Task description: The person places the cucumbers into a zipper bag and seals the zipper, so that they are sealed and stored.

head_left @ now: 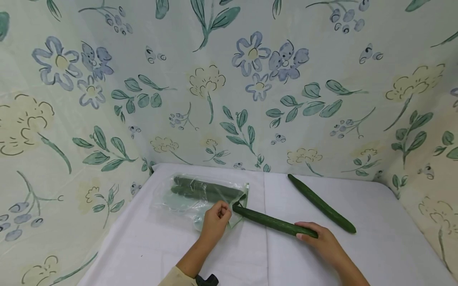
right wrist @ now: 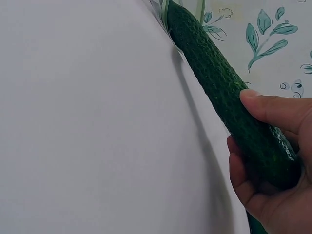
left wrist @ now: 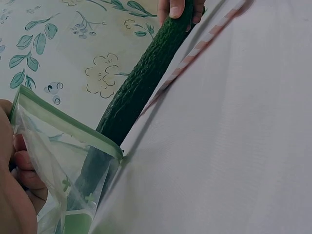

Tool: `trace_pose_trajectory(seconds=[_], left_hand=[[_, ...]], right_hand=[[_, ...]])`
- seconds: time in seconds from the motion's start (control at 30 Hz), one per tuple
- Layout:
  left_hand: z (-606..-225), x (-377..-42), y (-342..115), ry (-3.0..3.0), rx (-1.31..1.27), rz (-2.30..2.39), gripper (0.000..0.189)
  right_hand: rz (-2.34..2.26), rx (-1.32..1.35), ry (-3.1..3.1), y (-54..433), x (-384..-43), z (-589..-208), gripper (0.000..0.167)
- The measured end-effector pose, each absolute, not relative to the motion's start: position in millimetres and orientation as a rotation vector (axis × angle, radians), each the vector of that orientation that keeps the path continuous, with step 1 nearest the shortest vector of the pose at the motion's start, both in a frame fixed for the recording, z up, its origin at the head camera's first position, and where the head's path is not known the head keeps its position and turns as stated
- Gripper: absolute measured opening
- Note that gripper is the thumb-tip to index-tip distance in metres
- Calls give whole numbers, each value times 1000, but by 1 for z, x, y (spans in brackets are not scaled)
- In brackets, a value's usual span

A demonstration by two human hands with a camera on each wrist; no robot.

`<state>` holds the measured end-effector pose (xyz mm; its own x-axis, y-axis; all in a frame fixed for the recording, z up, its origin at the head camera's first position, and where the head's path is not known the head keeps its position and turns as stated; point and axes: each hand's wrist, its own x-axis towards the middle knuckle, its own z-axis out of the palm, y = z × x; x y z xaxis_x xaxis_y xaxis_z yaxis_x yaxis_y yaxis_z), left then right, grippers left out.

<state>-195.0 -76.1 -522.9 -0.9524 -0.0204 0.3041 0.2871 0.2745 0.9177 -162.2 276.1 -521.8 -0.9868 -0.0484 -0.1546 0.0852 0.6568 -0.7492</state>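
My right hand (head_left: 320,240) grips the near end of a long green cucumber (head_left: 273,223); thumb and fingers wrap round it in the right wrist view. The cucumber's far tip is inside the mouth of a clear zip bag (left wrist: 63,122) with a green-edged opening. My left hand (head_left: 216,220) pinches the bag's edge beside that opening, its fingers curled in the left wrist view. Inside the bag, dark green cucumbers (head_left: 204,188) lie side by side toward the back.
Another cucumber (head_left: 322,203) lies slanted on the white-covered table (head_left: 379,214), to the right. A floral-patterned cloth (head_left: 229,99) stands behind the table and along its sides. A red-and-white striped strip (left wrist: 195,51) shows beyond the cucumber in the left wrist view.
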Motion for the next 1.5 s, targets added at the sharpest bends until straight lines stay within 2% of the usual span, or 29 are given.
trace_pose_trajectory(seconds=[0.2, 0.43, 0.67, 0.9, 1.5], left_hand=[[-522, -194, -77, -2307, -245, -1742, 4], [-523, -194, -75, -2276, -213, -1781, 9], [-501, -184, -68, -2284, -156, -1763, 9], [-522, -195, -72, -2298, -163, -1754, 10], [-523, -195, -75, -2311, -202, -1764, 8]], right_hand=[[-1249, 3, 2723, 266, -168, -523, 54], [-1253, -38, 2752, 256, -174, -525, 50], [-1262, -45, 2763, 248, -180, -528, 48], [-1275, -78, 2785, 240, -185, -527, 47], [-1372, -64, 2743, 224, -198, -528, 41]])
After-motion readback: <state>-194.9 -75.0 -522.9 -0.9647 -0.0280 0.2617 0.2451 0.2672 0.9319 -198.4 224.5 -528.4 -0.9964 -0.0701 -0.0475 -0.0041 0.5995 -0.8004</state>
